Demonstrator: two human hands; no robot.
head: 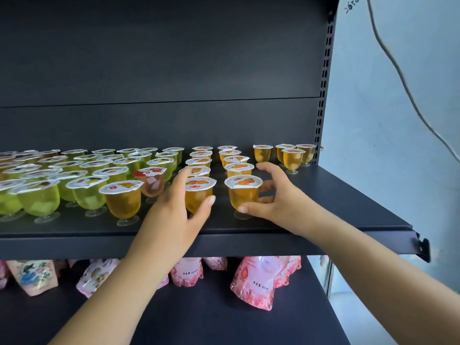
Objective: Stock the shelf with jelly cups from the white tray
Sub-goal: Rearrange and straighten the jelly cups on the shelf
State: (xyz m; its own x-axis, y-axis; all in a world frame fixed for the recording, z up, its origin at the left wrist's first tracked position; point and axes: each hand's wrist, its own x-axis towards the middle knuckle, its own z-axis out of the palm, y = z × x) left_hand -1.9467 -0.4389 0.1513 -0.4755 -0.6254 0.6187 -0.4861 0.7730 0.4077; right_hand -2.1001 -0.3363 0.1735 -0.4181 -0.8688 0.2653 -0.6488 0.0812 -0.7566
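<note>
From the head view, both hands reach onto a dark grey metal shelf [336,207] with a smooth matte top and a folded front lip. The left hand [179,202] curls around an orange jelly cup [199,195], thumb on its near side and fingers behind it; the right hand [271,195] holds a second orange cup [244,192] just to the right, thumb at the bowl's base and fingers wrapped round its right side. Both cups stand at the near ends of two rows of orange cups running toward the back panel. Each cup is clear glossy plastic, goblet-shaped with a rounded bowl on a small round foot, sealed by a crinkled white foil lid printed with fruit. To the left stands a dense block of green cups [39,200], with one more orange cup [123,200] at its near right corner and a pink cup [151,183] behind that. A few paler yellow cups [293,158] stand at the far right. The flat back panel [161,58] meets a slotted upright [323,83] on the right. Below, soft pink printed pouches [254,282] stand on a lower shelf [224,319]. To the right is a pale blue wall [398,120] with a hanging cable [398,75].
</note>
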